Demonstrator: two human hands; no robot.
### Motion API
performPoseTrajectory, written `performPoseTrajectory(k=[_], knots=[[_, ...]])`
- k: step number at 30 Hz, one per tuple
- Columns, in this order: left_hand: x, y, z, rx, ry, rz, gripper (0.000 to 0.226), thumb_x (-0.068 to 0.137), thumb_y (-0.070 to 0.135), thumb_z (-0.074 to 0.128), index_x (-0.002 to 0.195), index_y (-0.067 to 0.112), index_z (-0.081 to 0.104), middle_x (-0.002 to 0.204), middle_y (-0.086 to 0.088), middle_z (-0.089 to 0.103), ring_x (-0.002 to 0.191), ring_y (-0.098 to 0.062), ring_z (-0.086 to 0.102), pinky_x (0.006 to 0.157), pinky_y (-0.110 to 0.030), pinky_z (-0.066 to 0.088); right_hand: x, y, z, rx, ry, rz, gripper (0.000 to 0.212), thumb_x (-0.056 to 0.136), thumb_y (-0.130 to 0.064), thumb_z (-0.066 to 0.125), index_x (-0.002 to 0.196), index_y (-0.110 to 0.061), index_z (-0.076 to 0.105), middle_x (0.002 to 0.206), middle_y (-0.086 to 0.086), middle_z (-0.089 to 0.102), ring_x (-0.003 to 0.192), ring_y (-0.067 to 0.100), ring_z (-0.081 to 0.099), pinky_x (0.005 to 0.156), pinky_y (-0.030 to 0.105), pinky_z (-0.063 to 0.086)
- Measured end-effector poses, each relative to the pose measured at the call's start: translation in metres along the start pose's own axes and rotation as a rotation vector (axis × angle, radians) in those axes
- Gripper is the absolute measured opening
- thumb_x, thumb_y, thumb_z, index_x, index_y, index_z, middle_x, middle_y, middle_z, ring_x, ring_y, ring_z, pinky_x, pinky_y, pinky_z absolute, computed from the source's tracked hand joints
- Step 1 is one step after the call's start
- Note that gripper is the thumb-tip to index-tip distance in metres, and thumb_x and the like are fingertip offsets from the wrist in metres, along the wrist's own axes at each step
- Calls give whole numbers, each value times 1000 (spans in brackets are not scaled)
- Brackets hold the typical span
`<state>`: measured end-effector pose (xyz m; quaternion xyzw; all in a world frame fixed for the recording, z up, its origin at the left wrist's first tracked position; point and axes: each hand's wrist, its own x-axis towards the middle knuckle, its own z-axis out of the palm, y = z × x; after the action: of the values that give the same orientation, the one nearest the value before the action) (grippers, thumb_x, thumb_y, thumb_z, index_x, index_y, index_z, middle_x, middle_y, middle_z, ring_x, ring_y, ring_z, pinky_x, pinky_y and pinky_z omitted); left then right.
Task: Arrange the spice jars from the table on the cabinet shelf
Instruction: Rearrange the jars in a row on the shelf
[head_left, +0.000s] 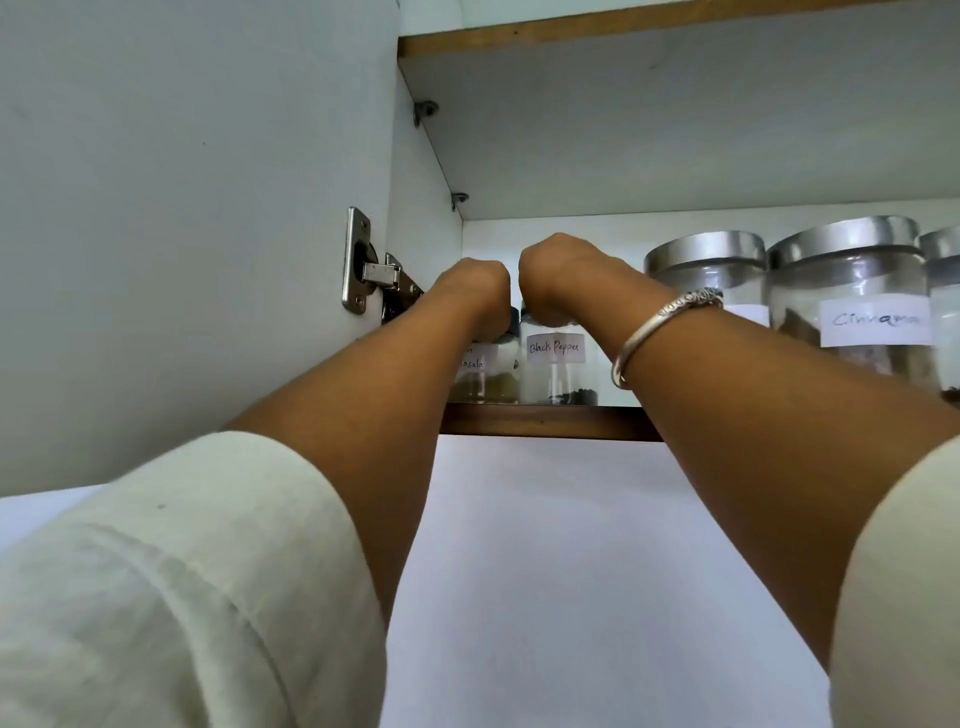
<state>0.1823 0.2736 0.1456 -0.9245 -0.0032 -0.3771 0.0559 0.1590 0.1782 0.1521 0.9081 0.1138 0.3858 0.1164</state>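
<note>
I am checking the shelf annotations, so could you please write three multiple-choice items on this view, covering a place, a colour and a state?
1. Where does the small clear glass jar labelled Black Pepper stand?
A. on the wooden-edged cabinet shelf
B. on a table
C. in a drawer

2. What colour are the lids of the large clear glass jars?
A. red
B. silver
C. black

3. What is the right hand doing?
A. hanging free
B. closed over the Black Pepper jar's top
C. holding the door

Answers: 1 A, its base sits on the shelf; 2 B, metallic grey lids; 3 B, fingers curl down onto it.
</note>
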Motion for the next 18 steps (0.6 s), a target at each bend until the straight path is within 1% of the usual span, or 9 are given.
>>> performPoseTrajectory(k=[2, 4, 5, 7, 9, 12, 14, 16, 18], knots=[[8, -1, 6, 4, -24, -10, 16, 90, 13, 48, 74, 11, 47, 69, -4, 42, 68, -21, 45, 65, -30, 39, 6, -1, 2, 11, -34, 7, 35, 91, -16, 55, 60, -8, 40, 63, 4, 42, 53, 15, 37, 45, 25, 29], [17, -2, 12, 27, -64, -22, 15, 89, 10, 47, 74, 12, 47, 70, -4, 42, 64, -19, 42, 67, -29, 38, 13, -2, 4, 27, -53, 20, 34, 91, -13, 54, 59, -8, 42, 63, 5, 42, 53, 15, 38, 47, 25, 31], [21, -3, 15, 31, -77, -22, 13, 88, 9, 47, 76, 12, 47, 72, -4, 42, 66, -20, 43, 68, -29, 38, 16, -2, 5, 32, -59, 25, 34, 91, -13, 55, 59, -8, 43, 63, 5, 43, 54, 15, 39, 50, 25, 33], [25, -3, 18, 40, -104, -12, 5, 88, 9, 46, 88, 12, 51, 79, -6, 47, 76, -24, 46, 70, -30, 40, 18, -4, 9, 19, -71, 40, 34, 90, -17, 58, 60, -8, 44, 65, 4, 44, 57, 16, 42, 61, 28, 40], [28, -4, 22, 47, -153, -2, 16, 89, 10, 45, 101, 12, 55, 92, -8, 51, 83, -26, 47, 73, -32, 41, 21, -5, 15, -2, -82, 45, 33, 90, -19, 58, 62, -9, 44, 66, 4, 45, 57, 16, 43, 69, 27, 40], [32, -8, 25, 51, -199, 8, 37, 90, 13, 42, 125, 11, 55, 101, -8, 50, 90, -27, 48, 79, -33, 43, 27, -5, 27, 16, -66, 59, 28, 90, -16, 55, 65, -8, 44, 67, 4, 43, 58, 17, 42, 70, 27, 39], [34, -8, 26, 58, -206, 14, 40, 91, 16, 40, 130, 14, 52, 106, -8, 51, 93, -27, 48, 81, -33, 42, 32, -4, 33, 56, -90, 65, 29, 91, -17, 53, 65, -8, 44, 67, 5, 43, 66, 21, 47, 71, 27, 38], [35, -7, 29, 53, -210, 11, 41, 93, 17, 39, 132, 15, 51, 118, -10, 54, 95, -25, 47, 84, -33, 41, 36, -2, 37, 70, -146, 74, 33, 92, -19, 52, 62, -9, 44, 67, 5, 45, 71, 23, 49, 72, 29, 39], [35, -4, 33, 27, -237, 22, 40, 94, 16, 37, 132, 13, 50, 128, -11, 53, 99, -24, 48, 89, -34, 41, 39, -1, 40, 82, -167, 65, 34, 93, -18, 49, 61, -9, 45, 65, 6, 46, 75, 25, 50, 73, 31, 40]])
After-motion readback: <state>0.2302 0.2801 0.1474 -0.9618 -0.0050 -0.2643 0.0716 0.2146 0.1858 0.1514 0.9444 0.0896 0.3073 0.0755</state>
